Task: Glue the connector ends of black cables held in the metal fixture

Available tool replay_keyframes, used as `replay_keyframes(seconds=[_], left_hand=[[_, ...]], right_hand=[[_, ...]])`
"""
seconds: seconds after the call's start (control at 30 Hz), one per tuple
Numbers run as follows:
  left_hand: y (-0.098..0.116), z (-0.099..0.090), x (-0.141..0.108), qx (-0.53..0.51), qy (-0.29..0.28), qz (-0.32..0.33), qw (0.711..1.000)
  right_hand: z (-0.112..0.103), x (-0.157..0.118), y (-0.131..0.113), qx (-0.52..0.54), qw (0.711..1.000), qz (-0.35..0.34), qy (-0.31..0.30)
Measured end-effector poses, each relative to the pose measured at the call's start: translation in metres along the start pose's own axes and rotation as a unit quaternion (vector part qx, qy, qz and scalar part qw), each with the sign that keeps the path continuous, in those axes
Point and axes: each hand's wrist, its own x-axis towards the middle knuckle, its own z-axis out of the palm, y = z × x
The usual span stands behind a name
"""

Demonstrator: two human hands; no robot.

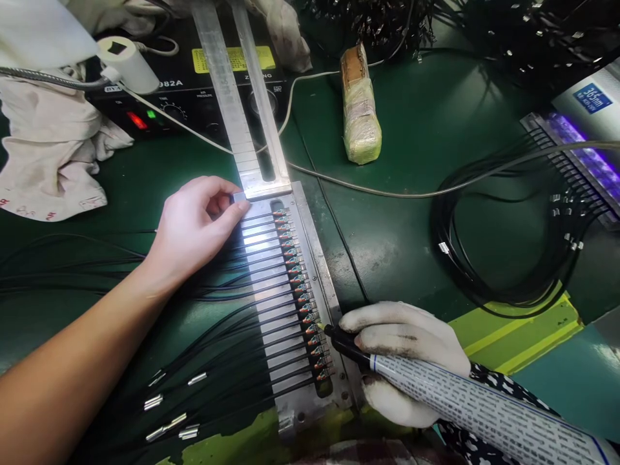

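A metal jig (271,284) lies lengthwise before me, with several black cables (276,298) side by side across it. Their stripped ends, with fine coloured wires and small connectors (304,297), sit over a dark slot. My left hand (196,223), bare, pinches the jig's upper left corner between thumb and fingers. In a white glove, my right hand (411,355) grips a long glue tube (436,387) printed with dense text. Its black nozzle points left, and the fine tip is at the connectors in the lower half of the row; whether it touches them I cannot tell.
Behind stands a black dispenser box (194,110) with lit switches. A slotted metal bar (217,77) meets the jig's top end. A wrapped block (361,106), coiled black cables (445,239) and a purple-lit lamp (581,123) are to the right. Cloth (43,142) lies left.
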Motion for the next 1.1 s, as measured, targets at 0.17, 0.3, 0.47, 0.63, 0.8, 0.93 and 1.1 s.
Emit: replay_keyframes(seconds=[0.17,0.3,0.47,0.63,0.8,0.93,1.1], left_hand=[[0.002,-0.002,0.000,-0.001,-0.018,-0.011,1.000],[0.002,-0.002,0.000,-0.003,-0.014,-0.007,1.000],[0.000,-0.003,0.000,0.004,-0.013,-0.004,1.000],[0.002,-0.002,0.000,0.007,-0.009,-0.007,1.000],[0.001,-0.003,0.000,-0.003,-0.015,-0.008,1.000],[0.001,-0.003,0.000,-0.007,-0.015,-0.009,1.000],[0.002,-0.003,0.000,-0.002,-0.017,-0.014,1.000]], right_hand=[[0.002,-0.004,0.001,0.020,1.000,-0.005,0.018],[0.003,-0.004,0.002,0.025,0.999,-0.002,0.020],[0.002,-0.002,0.000,0.016,1.000,-0.001,0.015],[-0.001,0.002,-0.001,0.005,1.000,-0.003,0.007],[-0.001,0.006,-0.001,-0.005,1.000,-0.001,-0.002],[0.000,0.008,-0.001,-0.008,1.000,0.002,-0.005],[-0.002,0.008,-0.003,-0.019,1.000,-0.002,0.000]])
